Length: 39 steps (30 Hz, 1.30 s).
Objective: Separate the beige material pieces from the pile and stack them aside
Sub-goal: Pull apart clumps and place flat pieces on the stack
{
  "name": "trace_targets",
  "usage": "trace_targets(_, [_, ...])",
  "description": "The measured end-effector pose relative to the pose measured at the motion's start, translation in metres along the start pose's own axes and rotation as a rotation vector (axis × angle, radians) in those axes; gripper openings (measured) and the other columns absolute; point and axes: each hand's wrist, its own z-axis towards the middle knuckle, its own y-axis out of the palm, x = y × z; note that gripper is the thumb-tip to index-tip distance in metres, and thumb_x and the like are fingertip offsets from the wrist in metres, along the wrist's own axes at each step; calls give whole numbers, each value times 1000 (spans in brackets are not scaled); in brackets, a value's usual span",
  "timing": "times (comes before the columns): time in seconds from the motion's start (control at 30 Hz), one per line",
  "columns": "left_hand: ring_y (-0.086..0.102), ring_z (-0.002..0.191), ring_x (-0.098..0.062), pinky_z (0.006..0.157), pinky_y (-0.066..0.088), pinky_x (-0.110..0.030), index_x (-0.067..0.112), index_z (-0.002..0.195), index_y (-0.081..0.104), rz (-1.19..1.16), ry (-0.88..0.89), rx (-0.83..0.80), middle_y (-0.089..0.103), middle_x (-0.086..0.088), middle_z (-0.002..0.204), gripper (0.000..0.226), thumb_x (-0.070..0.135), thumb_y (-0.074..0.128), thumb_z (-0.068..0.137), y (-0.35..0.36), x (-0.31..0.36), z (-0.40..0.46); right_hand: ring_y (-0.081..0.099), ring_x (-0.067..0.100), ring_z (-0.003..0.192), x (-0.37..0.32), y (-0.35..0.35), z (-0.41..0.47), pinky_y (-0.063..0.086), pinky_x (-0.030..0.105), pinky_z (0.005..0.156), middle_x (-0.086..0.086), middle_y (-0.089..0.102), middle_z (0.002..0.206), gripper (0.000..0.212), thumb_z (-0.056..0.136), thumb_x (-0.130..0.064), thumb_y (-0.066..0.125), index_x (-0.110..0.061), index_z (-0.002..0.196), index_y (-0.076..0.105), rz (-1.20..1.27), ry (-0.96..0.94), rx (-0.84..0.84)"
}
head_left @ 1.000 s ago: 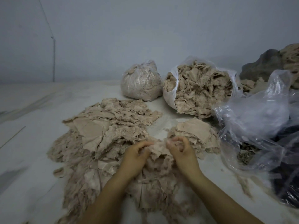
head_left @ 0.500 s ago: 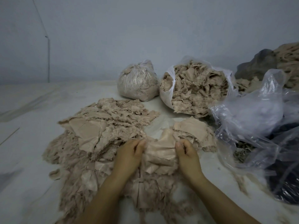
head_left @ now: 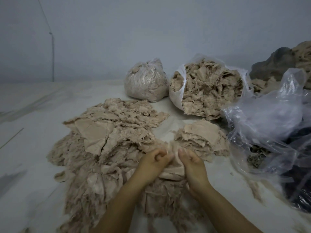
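At nine o'clock the pale desk (head_left: pixel 30 125) lies bare of scraps, and from there toward the centre spreads the big pile (head_left: pixel 104 148) of frayed beige material, flat smooth pieces mixed in with ragged, fluffy ones. At about six o'clock, on the near edge of that pile, the left hand (head_left: pixel 151 161) has its fingers curled, its grip pinching the upper left edge of a beige piece (head_left: pixel 171 172); just beside it the right hand (head_left: pixel 191 163) is curled round the same piece's right edge, so the two grips hold one scrap between them, lifted slightly off the heap (motion blur hides the exact fingertip contact). To do this step well, I judge the hands should draw apart gently and peel the top layer along its flat face, since the fuzzy edges look likely to cling to neighbours and drag extra scraps along; a small shake before carrying it would probably shed the hangers-on. Further right, at about two o'clock from the hands, sits the small stack (head_left: pixel 202 137) of separated pieces, laid fairly flat, and the freed piece would best go squarely on top so the stack stays tidy. Behind, at twelve to one o'clock, stand a tied bag (head_left: pixel 146 84) and an open bag (head_left: pixel 210 88) full of the same beige stuff. At three o'clock crumpled clear plastic (head_left: pixel 269 118) covers something dark.
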Motion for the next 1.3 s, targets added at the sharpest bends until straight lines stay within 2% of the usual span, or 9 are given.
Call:
trace_targets(0.17, [43, 56, -10, 57, 34, -26, 16, 64, 56, 29, -59, 240, 48, 4, 58, 31, 21, 55, 94, -3, -19, -4, 35, 3, 51, 5, -12, 5, 31, 26, 54, -12, 37, 52, 32, 98, -24, 51, -16, 68, 44, -11, -93, 183])
trace_targets(0.3, [34, 52, -9, 53, 26, -27, 19, 54, 38, 100, -1, 168, 33, 3, 55, 45, 33, 58, 93, 2, -15, -8, 46, 17, 63, 10, -7, 4, 40, 30, 61, 6, 48, 68, 23, 99, -22, 49, -10, 80, 52, 66, -10, 131])
trace_targets(0.4, [35, 51, -7, 52, 28, -26, 22, 54, 37, 113, 7, 118, 33, 6, 54, 45, 27, 62, 91, 13, -8, -13, 45, 18, 55, 4, -10, 4, 40, 23, 47, 10, 47, 64, 23, 98, -20, 49, -7, 79, 51, 96, 1, 83])
trace_targets(0.53, [59, 77, -16, 70, 49, -24, 7, 92, 64, -395, -51, 150, 63, -5, 82, 15, 11, 51, 96, 12, 4, -16, 64, 28, 71, 3, -22, 0, 52, 29, 62, 15, 69, 80, 33, 91, -38, 56, -8, 87, 70, 8, 137, -240])
trace_targets(0.63, [58, 66, -10, 58, 48, -18, 1, 90, 64, -237, 16, -63, 60, -9, 77, 17, 0, 48, 95, 11, 10, -16, 70, 31, 90, -5, -25, 0, 56, 32, 76, 20, 72, 96, 48, 90, -47, 52, -5, 102, 72, 115, 278, -443])
trace_targets(0.77, [50, 54, -1, 53, 41, -15, 16, 77, 65, -168, 44, -82, 56, 10, 59, 19, 11, 57, 93, 13, 14, -14, 55, 18, 51, -13, -19, 10, 47, 24, 48, 7, 62, 56, 22, 80, -31, 69, -11, 70, 69, 10, 237, -282])
trace_targets(0.87, [44, 49, 4, 51, 36, -13, 16, 68, 59, -188, 95, 48, 50, 16, 51, 25, 15, 57, 93, 6, 6, -10, 48, 12, 53, -11, -19, 15, 42, 21, 49, -3, 55, 54, 24, 91, -26, 60, -12, 71, 63, -75, 99, -123])
trace_targets(1.03, [45, 54, -3, 53, 37, -19, 13, 70, 63, -84, 151, 8, 53, 12, 56, 22, 15, 59, 92, 2, -6, -2, 47, 6, 46, -11, -12, 8, 39, 17, 46, -4, 57, 54, 18, 84, -21, 70, -7, 74, 67, -262, 143, -428])
trace_targets(1.3, [40, 45, -1, 49, 33, -21, 29, 52, 47, 133, 63, 266, 45, 14, 46, 43, 33, 54, 94, -33, -24, 7, 56, 13, 57, -18, -18, 24, 48, 26, 59, -2, 63, 60, 30, 89, -20, 64, -21, 59, 72, -47, 149, -52])
